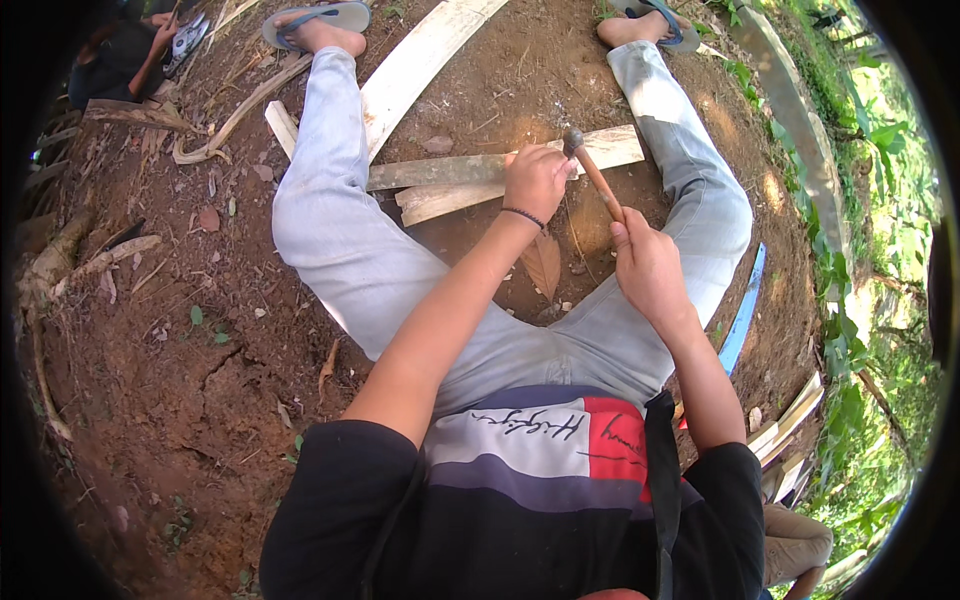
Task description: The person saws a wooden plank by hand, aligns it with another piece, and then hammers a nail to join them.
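My right hand (650, 262) is closed round the wooden handle of a hammer (598, 183). The hammer's dark metal head is up by the fingertips of my left hand (535, 183). That left hand is closed, thumb and fingers pinched together over the boards; whatever they hold is too small to make out. Beneath it a weathered grey board (435, 173) lies across a pale wooden board (452, 203), both on the soil between my legs. A brown dry leaf (542, 264) is just below my left wrist.
A long pale plank (415, 70) runs away past my left knee. To my right lie a blue strip (743, 312) and stacked wood pieces (793, 425). Another person (115, 60) is at the far left; someone's bent leg (797, 540) shows at lower right. Roots and sticks line the left side.
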Motion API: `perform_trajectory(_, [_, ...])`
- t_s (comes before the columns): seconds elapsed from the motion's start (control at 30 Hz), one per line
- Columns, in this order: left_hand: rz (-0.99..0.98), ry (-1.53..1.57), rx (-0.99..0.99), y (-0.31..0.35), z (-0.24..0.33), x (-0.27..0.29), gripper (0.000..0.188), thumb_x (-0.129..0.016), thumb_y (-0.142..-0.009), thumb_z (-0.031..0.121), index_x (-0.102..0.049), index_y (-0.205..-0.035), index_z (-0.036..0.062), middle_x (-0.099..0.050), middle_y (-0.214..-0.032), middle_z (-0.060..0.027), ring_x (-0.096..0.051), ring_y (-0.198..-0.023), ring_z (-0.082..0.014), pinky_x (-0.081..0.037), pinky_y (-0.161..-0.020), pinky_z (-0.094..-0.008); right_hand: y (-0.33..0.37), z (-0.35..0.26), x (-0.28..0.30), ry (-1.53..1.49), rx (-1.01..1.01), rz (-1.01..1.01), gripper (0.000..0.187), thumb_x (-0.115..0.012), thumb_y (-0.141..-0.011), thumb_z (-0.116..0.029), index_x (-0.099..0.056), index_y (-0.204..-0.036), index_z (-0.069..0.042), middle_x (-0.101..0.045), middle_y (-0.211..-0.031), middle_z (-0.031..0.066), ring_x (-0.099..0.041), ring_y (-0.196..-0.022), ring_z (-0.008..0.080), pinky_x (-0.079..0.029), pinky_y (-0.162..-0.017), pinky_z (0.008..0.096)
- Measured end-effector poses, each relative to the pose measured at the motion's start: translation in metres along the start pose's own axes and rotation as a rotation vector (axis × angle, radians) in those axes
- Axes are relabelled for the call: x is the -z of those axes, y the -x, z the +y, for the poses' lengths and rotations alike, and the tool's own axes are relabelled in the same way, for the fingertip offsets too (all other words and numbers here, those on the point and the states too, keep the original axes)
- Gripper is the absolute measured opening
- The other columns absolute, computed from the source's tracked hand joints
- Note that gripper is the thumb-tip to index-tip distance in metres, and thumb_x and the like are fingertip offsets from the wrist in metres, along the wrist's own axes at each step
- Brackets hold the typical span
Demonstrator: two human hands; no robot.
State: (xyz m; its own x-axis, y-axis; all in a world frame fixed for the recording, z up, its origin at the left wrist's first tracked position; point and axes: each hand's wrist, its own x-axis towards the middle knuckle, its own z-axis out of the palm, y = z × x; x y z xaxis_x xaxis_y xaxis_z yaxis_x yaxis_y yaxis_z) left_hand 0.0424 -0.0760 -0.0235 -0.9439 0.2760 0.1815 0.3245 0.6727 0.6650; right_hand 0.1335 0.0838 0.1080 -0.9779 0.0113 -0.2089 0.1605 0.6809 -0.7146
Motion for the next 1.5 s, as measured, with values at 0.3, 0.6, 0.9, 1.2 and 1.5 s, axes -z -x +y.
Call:
perform_trajectory(0.3, [0.043, 0.007, -0.029, 0.004, -0.003, -0.004, 0.013, -0.066, -0.083, 0.022, -0.069, -0.080, 0.0096, -0.070, -0.088, -0.0044, -0.061, -0.091, -0.0245, -0.041, -0.081, -0.0418, -0.001, -0.002, 0.007, 0.031, -0.021, -0.081, 0.019, -0.050, -0.098, -0.014, -0.050, -0.112, 0.000, -0.063, -0.079, 0.0252, -0.061, -0.073, 0.0467, -0.047, -0.060, 0.0523])
perform_trajectory(0.6, [0.023, -0.004, -0.040, 0.000, 0.001, 0.000, 0.012, -0.068, -0.081, 0.021, -0.069, -0.080, 0.0086, -0.070, -0.089, -0.0045, -0.062, -0.091, -0.0247, -0.041, -0.080, -0.0409, 0.002, 0.001, 0.002, 0.021, -0.002, -0.009, 0.018, -0.050, -0.098, -0.014, -0.050, -0.110, -0.001, -0.062, -0.077, 0.0255, -0.062, -0.072, 0.0464, -0.046, -0.058, 0.0535])
perform_trajectory(0.9, [0.010, -0.023, -0.051, -0.005, 0.003, 0.001, 0.010, -0.067, -0.081, 0.017, -0.068, -0.079, 0.0072, -0.070, -0.086, -0.0069, -0.063, -0.089, -0.0271, -0.043, -0.076, -0.0406, 0.013, -0.007, -0.007, -0.001, 0.000, 0.084, 0.019, -0.050, -0.098, -0.013, -0.049, -0.113, -0.002, -0.063, -0.078, 0.0257, -0.062, -0.073, 0.0469, -0.048, -0.059, 0.0542])
perform_trajectory(1.2, [-0.129, 0.024, -0.008, -0.004, -0.002, 0.014, 0.022, -0.072, -0.079, 0.027, -0.069, -0.087, 0.0059, -0.069, -0.090, -0.0109, -0.063, -0.091, -0.0301, -0.046, -0.084, -0.0398, 0.010, -0.005, -0.001, -0.059, 0.014, 0.125, 0.020, -0.049, -0.099, -0.014, -0.050, -0.114, -0.002, -0.063, -0.077, 0.0236, -0.063, -0.072, 0.0446, -0.047, -0.059, 0.0512])
perform_trajectory(1.5, [-0.032, -0.261, 0.431, -0.011, -0.050, 0.050, 0.034, -0.050, -0.088, 0.038, -0.069, -0.096, 0.0098, -0.068, -0.106, -0.0085, -0.057, -0.109, -0.0269, -0.037, -0.096, -0.0458, 0.010, 0.009, -0.002, -0.005, -0.036, -0.021, 0.021, -0.048, -0.098, -0.013, -0.049, -0.115, -0.001, -0.063, -0.079, 0.0265, -0.062, -0.076, 0.0471, -0.047, -0.063, 0.0542])
